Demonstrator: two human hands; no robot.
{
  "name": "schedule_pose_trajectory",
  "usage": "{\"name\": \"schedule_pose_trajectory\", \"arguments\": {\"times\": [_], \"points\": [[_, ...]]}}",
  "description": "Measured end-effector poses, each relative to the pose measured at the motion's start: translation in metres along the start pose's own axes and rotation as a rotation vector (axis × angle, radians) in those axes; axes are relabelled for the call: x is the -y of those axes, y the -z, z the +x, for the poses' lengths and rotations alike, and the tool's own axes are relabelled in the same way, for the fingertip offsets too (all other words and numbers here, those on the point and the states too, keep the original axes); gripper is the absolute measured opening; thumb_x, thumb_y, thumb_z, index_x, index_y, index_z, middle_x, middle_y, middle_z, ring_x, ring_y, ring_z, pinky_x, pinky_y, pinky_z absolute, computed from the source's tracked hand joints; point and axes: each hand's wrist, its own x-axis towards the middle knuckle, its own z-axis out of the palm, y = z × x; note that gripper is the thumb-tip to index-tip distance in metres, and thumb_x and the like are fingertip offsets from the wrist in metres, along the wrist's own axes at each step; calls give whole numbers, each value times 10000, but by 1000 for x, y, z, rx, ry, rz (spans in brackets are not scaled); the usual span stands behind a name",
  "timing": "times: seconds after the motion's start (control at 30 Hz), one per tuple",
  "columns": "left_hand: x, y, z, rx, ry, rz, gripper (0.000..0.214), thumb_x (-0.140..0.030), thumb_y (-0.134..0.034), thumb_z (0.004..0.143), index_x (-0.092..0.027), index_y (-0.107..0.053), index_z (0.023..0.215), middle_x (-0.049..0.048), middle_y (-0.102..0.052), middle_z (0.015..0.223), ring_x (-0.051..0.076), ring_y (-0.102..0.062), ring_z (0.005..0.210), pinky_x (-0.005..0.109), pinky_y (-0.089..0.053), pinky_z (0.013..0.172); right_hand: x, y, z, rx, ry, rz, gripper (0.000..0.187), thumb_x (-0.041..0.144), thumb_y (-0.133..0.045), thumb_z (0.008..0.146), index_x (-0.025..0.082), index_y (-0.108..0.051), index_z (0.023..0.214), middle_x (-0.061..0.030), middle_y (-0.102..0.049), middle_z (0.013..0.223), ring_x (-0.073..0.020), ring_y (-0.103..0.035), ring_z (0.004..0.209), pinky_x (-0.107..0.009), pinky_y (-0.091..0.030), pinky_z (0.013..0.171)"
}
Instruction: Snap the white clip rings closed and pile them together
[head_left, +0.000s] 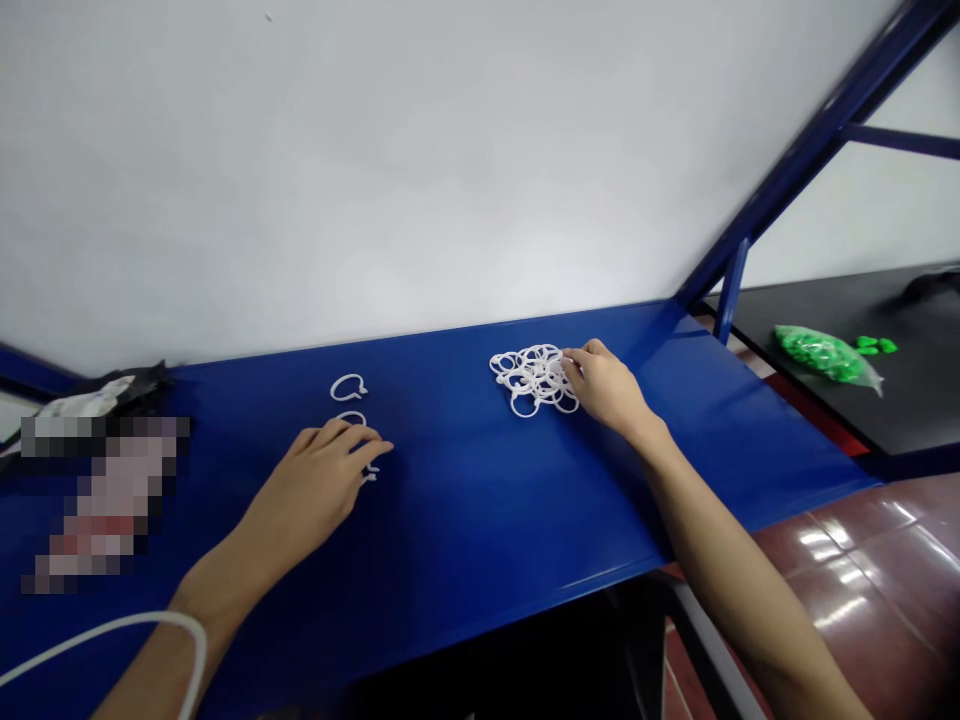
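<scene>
On the blue table (pixel 450 480) lies a tangled pile of thin white plastic rings (pixel 536 375), each with a small clasp-like nub. My right hand (pixel 604 385) is at the pile's right edge, thumb and fingertips closed on one of its rings. To the left, my left hand (pixel 322 470) lies low over the table with its fingers stretched out. It partly covers a few separate white rings (pixel 351 415), and whether it touches them is hidden. Just beyond it, a single open-looking white ring (pixel 347 387) lies by itself.
Dark and white plastic packaging (pixel 97 395) and a blurred-out item (pixel 112 500) lie at the left. A white cord (pixel 142 618) crosses my left forearm. On a black table (pixel 810 300) at right is a bag of green pieces (pixel 825 355). A blue metal frame (pixel 795 180) rises between.
</scene>
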Motion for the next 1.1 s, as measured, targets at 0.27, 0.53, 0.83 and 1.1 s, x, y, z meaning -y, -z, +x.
{"name": "schedule_pose_trajectory", "arguments": {"times": [0.27,0.53,0.83,1.1], "points": [[1,-1,7,-9,-46,9,201,-314,-517,967,-254,-695,897,60,-734,989,298,-619,987,438,-465,800,14,7,-4,-164,-29,50,339,317,-503,999,132,-687,1215,-142,-633,1082,-233,-644,834,-348,-513,666],[-58,-15,54,-302,55,-193,126,-227,-585,928,-204,-601,805,15,-643,777,191,-618,801,323,-490,763,70,4,-35,-5,317,641,239,318,-547,1006,178,-688,1139,-53,-684,953,-150,-634,792,-305,-532,762],[-77,-42,49,-408,76,-417,38,-184,-640,938,-181,-621,905,-4,-678,810,147,-627,767,296,-495,744,89,-23,-53,153,419,843,204,243,-540,1013,170,-718,1082,-52,-707,909,-145,-665,805,-277,-535,755],[-78,-45,48,-441,74,-452,55,-136,-640,937,-185,-660,952,-4,-710,838,145,-632,778,306,-515,756,91,-21,-58,154,524,684,253,256,-470,1045,159,-703,1069,-60,-672,869,-154,-610,770,-286,-509,715]]}}
